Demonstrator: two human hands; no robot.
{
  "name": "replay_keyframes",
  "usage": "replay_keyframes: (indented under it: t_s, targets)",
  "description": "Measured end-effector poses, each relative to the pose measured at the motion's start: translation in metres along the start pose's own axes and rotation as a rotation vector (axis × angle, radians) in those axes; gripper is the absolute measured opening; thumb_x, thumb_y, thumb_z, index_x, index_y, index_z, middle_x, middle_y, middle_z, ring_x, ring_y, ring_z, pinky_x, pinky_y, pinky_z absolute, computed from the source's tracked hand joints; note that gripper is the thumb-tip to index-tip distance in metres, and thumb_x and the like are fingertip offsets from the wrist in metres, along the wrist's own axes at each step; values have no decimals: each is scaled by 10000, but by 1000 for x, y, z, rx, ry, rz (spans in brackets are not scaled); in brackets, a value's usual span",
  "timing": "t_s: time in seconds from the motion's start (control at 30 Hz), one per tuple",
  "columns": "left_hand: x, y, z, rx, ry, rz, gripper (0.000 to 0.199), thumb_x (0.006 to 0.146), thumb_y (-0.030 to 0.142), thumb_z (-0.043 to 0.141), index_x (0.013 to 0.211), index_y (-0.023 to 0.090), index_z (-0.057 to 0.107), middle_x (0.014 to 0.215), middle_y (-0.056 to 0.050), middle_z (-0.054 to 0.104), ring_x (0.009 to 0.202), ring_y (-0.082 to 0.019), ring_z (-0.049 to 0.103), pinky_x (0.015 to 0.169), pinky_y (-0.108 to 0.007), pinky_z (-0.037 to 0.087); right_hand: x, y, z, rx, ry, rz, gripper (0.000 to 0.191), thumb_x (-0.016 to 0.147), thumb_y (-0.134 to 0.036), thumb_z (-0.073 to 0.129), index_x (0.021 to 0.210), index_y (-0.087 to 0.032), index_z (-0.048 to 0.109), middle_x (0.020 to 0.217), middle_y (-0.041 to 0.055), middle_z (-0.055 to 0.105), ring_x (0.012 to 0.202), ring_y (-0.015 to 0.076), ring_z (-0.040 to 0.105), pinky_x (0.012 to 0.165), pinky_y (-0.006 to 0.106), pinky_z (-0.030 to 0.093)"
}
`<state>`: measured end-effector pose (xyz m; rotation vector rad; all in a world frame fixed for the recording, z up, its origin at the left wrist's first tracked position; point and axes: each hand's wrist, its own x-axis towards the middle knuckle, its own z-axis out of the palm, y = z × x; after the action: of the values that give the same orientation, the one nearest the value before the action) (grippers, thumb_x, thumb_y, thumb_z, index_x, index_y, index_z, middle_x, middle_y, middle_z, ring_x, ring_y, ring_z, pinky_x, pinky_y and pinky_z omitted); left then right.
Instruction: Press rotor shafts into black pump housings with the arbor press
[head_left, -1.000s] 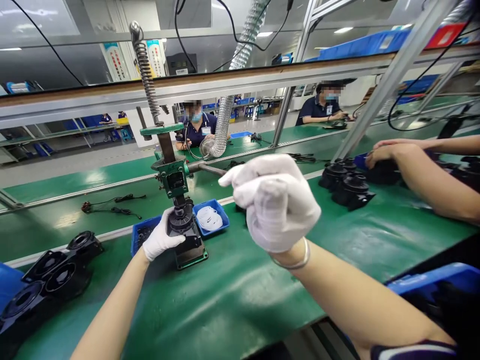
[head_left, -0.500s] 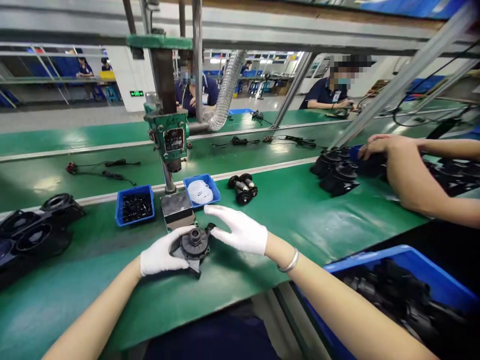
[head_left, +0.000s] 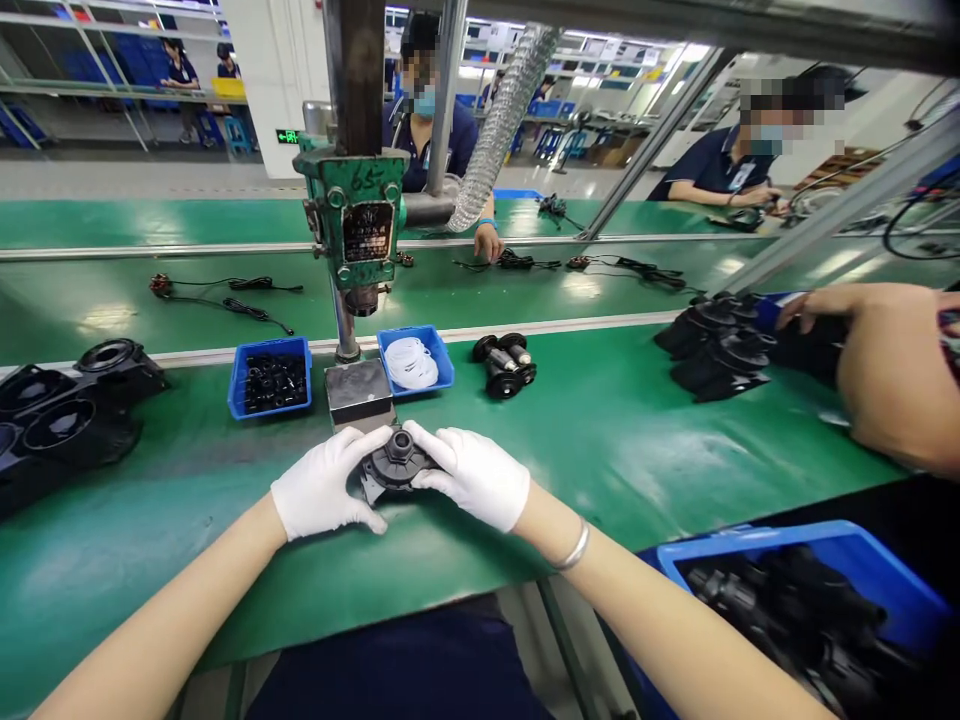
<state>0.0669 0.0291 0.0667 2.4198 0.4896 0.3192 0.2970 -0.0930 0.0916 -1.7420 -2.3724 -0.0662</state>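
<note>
A round black pump housing (head_left: 397, 467) with a raised port in its middle is held between both gloved hands, over the near part of the green table. My left hand (head_left: 322, 487), in a white glove, grips its left side, with the fingers at the rim and the thumb below. On the other side my right hand (head_left: 480, 478), also white-gloved, has closed its thumb and fingers on the right edge. Just beyond the housing is the metal block (head_left: 360, 393) at the base of a green press (head_left: 364, 225). The housing's underside is hidden.
Blue trays hold small black parts (head_left: 275, 380) and white rings (head_left: 411, 363). Black-and-silver parts (head_left: 506, 365) lie to their right. Black housings (head_left: 71, 405) stand at left, others (head_left: 716, 345) near a co-worker's arm (head_left: 896, 370). A blue bin (head_left: 862, 545) of black parts sits lower right.
My right hand has come in from beside the housing and closed on its right edge. The housing looks tilted differently. The view has shifted, and a co-worker's hand now reaches the cables across the table.
</note>
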Motion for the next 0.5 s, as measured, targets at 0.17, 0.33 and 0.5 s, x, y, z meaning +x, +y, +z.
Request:
replay_keyframes:
  t_s: [0.17, 0.33, 0.5]
  targets:
    - [-2, -1, -1, 17, 8, -18, 1131, 536, 549, 898, 1486, 311, 332, 1224, -87, 558, 1109, -336, 586, 930, -447, 515, -3, -3, 4, -15, 27, 14, 607, 988, -480, 442, 1473, -128, 345, 835, 78, 594, 713, 242, 568, 608, 348, 470]
    - [-1, 2, -1, 30, 12, -28, 1116, 538, 545, 898, 1478, 299, 349, 1203, -79, 563, 1093, -328, 592, 921, -432, 515, -4, -6, 6, 32, 23, 34, 616, 990, -477, 429, 1488, -128, 333, 848, 88, 578, 729, 251, 554, 622, 361, 475]
    - [1, 10, -1, 30, 3, -92, 1083, 565, 530, 888, 1474, 279, 355, 1227, -90, 557, 1131, -327, 574, 976, -463, 488, -1, 0, 5, 158, -54, 99, 635, 970, -478, 477, 1501, -156, 345, 914, 113, 591, 802, 279, 590, 689, 418, 518]
